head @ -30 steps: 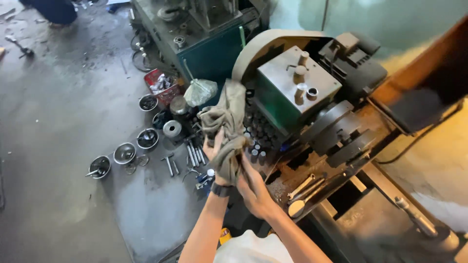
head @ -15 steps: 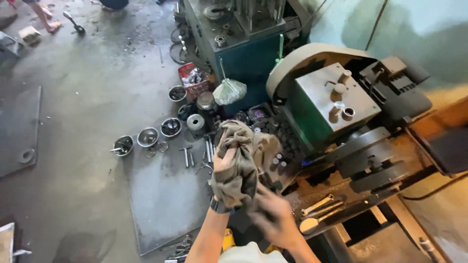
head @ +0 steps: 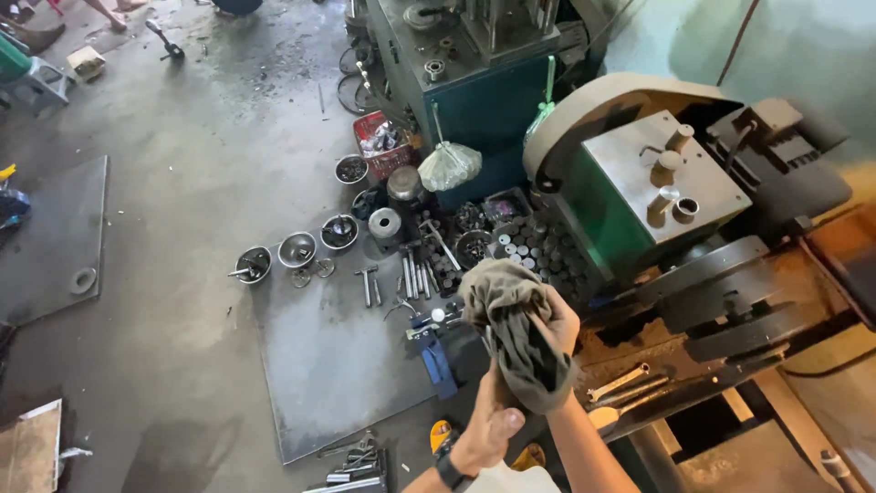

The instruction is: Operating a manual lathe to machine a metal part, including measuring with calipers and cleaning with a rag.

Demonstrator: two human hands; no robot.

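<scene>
Since the earlier frame, the rag (head: 520, 333) is carried lower and nearer the body, away from the lathe (head: 657, 201). It is bunched over the right hand (head: 558, 321), whose grip is hidden; the left hand (head: 488, 429) is closed around its tail. Hand-wiping appears underway; a firmer twist seems called for next.

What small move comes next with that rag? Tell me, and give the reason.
Probably keep rubbing the rag over the hands. The right hand is wrapped in the bunched cloth, and the left hand grips its lower end just beneath. Both hands hang in front of the lathe, touching no tool or part.
</scene>
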